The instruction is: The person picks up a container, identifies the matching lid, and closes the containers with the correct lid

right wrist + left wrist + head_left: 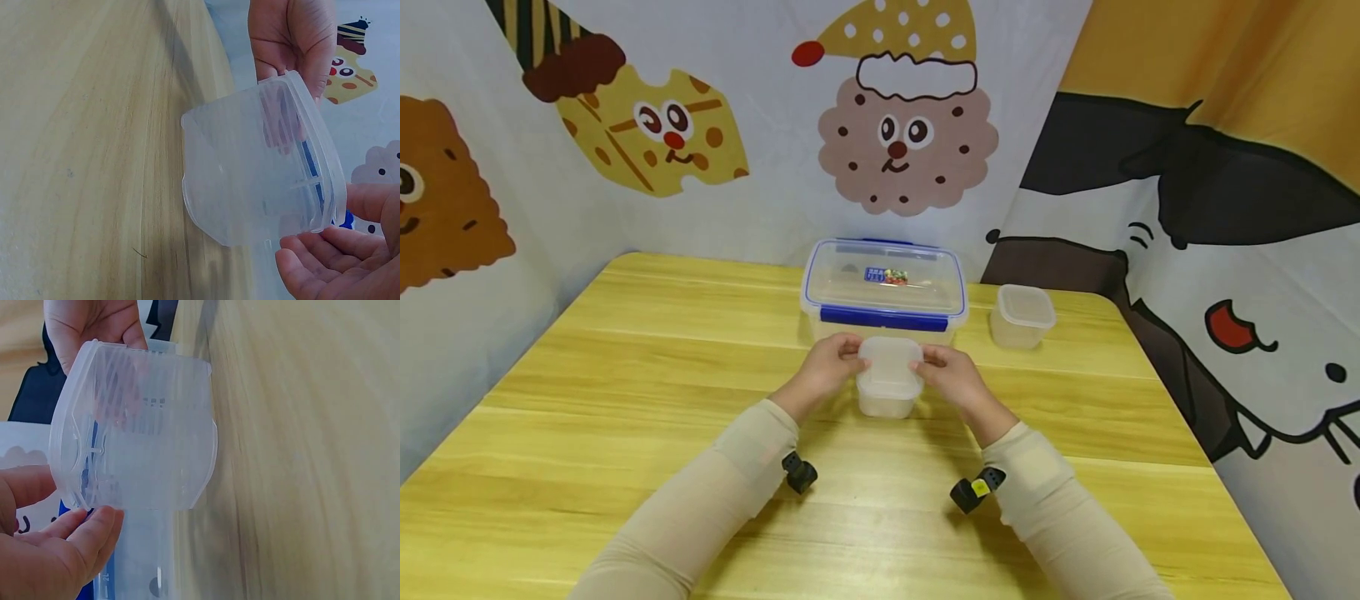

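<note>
Between both hands is a small translucent plastic food container [886,404] with a frosted lid [891,367] on top. My left hand [829,367] grips its left side, the thumb on the lid's edge and the fingers under the rim. On the opposite side my right hand [958,379] holds it the same way, thumb at the lid's edge. Both wrist views show the container [150,431] from the side, see-through, with fingers at its lid rim [319,150]. Right behind it stands a large clear storage box [883,279] with a blue-edged lid and a blue latch.
A second small translucent container [1022,317] with a lid stands at the back right of the wooden table [625,433]. A cloth backdrop [760,225] with cartoon figures hangs behind the table. A black wrist camera [799,472] is on each sleeve.
</note>
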The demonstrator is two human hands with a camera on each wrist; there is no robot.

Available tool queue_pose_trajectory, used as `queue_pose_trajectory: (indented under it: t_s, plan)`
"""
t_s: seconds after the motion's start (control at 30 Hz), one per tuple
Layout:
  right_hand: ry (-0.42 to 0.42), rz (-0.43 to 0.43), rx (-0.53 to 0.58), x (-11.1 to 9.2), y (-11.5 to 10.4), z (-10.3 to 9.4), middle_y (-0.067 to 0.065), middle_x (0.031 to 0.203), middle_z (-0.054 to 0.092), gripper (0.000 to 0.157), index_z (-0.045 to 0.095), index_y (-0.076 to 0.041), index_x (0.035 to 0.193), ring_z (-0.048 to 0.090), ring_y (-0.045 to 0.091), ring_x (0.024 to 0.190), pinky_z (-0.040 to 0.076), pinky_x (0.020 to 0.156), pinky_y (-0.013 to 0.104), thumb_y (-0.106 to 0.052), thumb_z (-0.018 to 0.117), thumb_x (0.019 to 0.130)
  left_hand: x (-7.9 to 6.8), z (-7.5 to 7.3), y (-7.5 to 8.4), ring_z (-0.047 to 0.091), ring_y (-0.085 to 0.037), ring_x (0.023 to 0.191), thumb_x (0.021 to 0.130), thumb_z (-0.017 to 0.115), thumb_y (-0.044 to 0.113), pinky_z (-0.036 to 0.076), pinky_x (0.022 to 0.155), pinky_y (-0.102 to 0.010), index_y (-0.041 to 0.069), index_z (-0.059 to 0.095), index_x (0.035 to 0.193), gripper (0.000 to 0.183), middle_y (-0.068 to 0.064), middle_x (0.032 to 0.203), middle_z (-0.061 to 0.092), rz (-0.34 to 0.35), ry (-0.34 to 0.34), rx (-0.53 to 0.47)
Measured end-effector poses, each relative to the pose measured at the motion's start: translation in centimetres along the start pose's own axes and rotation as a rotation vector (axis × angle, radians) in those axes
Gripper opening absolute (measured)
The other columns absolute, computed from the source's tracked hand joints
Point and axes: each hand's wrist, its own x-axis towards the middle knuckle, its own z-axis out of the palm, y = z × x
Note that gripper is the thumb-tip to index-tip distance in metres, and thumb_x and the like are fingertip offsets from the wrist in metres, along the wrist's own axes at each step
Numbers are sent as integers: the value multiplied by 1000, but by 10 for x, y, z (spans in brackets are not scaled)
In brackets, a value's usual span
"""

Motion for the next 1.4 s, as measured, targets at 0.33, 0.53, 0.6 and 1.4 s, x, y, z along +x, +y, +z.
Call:
queue_pose_trajectory:
  t_s: [0.33,0.53,0.6,1.4]
  plan:
    - [30,-10,-1,1,2,3,16,121,55,36,53,-1,124,53,26,107,45,89,40,-17,51,92,0,1,-3,54,-27,103,87,57,4,47,86,-36,-5,51,118,33,-18,113,56,-18,15,44]
    - [23,2,31,-1,2,5,16,123,54,37,51,-1,126,51,26,110,44,91,41,-16,50,92,0,1,-4,54,-24,99,88,57,8,47,84,-35,-2,55,116,30,-14,110,58,-41,26,68]
    - [12,15,40,0,2,4,17,127,50,40,46,-3,130,49,27,113,43,92,42,-16,50,92,0,2,-5,54,-24,99,88,57,8,47,84,-34,-1,55,116,30,-13,110,58,-46,26,62]
    - [19,64,13,5,1,4,11,127,51,40,47,-7,130,50,25,111,44,90,41,-19,51,92,3,2,-7,54,-25,97,87,55,4,48,83,-35,-5,56,112,26,-16,108,58,-40,22,66]
